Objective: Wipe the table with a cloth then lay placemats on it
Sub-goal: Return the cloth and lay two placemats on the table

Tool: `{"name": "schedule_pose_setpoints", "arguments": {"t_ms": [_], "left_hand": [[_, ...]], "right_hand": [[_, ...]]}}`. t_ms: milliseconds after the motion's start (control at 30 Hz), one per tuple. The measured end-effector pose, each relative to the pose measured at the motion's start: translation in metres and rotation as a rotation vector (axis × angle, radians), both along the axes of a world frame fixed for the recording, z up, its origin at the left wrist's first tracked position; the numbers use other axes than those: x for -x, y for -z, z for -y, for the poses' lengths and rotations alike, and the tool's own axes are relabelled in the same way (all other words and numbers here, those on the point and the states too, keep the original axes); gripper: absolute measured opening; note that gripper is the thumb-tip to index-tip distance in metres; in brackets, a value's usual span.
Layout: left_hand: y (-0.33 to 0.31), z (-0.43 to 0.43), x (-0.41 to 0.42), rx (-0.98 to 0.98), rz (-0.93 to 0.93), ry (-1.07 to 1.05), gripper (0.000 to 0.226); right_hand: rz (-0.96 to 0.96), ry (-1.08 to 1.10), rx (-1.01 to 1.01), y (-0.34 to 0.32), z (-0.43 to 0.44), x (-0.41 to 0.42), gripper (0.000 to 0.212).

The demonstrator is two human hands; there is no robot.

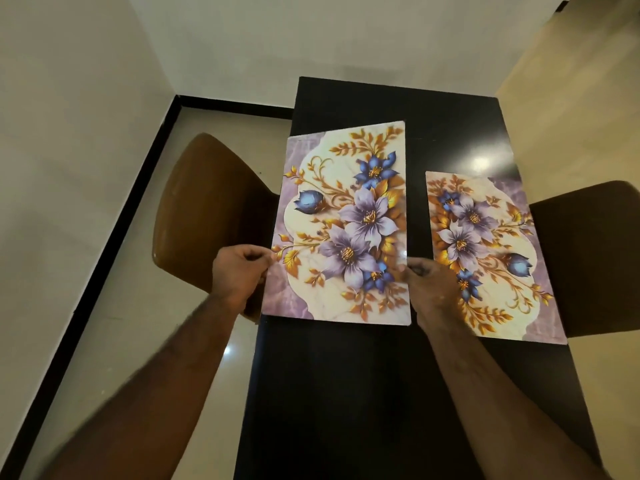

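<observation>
While both hands pinch its long edges, left hand (239,271) and right hand (427,282), the held placemat (341,226) hangs lengthwise over the table (346,393), left of the laid placemat (485,251).

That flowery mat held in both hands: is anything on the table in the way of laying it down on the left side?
Nothing visible. The held placemat, pinched by the left hand and right hand, hangs over bare black table. The other placemat lies apart on the right.

Worn on the head, looking steeply forward and down along the black table (363,393) from its near edge, close above it.
</observation>
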State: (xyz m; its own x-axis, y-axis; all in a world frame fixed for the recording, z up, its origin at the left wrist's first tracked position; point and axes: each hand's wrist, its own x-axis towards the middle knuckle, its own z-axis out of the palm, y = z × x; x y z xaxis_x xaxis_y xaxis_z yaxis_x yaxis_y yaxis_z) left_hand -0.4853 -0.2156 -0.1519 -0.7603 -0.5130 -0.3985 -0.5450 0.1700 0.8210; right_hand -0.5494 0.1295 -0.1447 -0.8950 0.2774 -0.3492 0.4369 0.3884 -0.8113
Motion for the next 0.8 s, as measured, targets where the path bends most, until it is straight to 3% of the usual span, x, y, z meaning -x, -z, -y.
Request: {"name": "schedule_pose_setpoints", "arguments": {"t_ms": [433, 800], "left_hand": [[0.041, -0.016, -0.006, 0.269, 0.02, 0.045, 0.022], [0.038, -0.019, -0.006, 0.303, 0.022, 0.022, 0.025]], "right_hand": [[0.022, -0.106, -0.3, 0.044, 0.014, -0.012, 0.024], [-0.011, -0.099, -0.319, 0.04, 0.019, -0.009, 0.029]]}}
